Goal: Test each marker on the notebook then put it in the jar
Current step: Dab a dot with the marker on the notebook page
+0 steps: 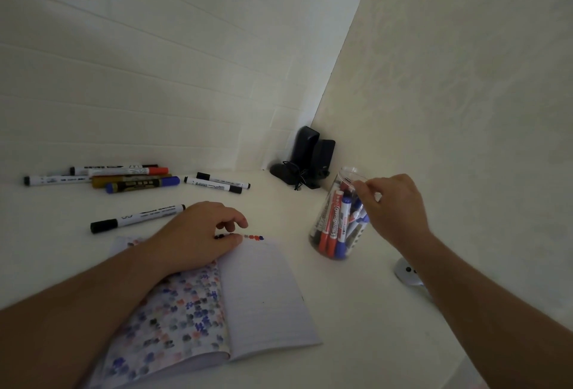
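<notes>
I saw a white table (356,311) set into a corner, with an open notebook (263,289) lying near its front edge, its left page covered in coloured marker dabs and a short row of dabs along the top of the right page. My left hand (198,230) rested on the notebook's top edge, fingers loosely curled and holding nothing. To the right stood the clear jar (339,221), tilted, with red, blue and black markers inside. My right hand (393,205) was at the jar's rim, fingers bent; I could not tell whether its grip pinched the rim or a marker. One black-capped marker (136,218) lay just beyond the notebook. A cluster of markers (124,179) and two more markers (220,184) lay further back. Dark speakers (310,156) stood in the corner.
</notes>
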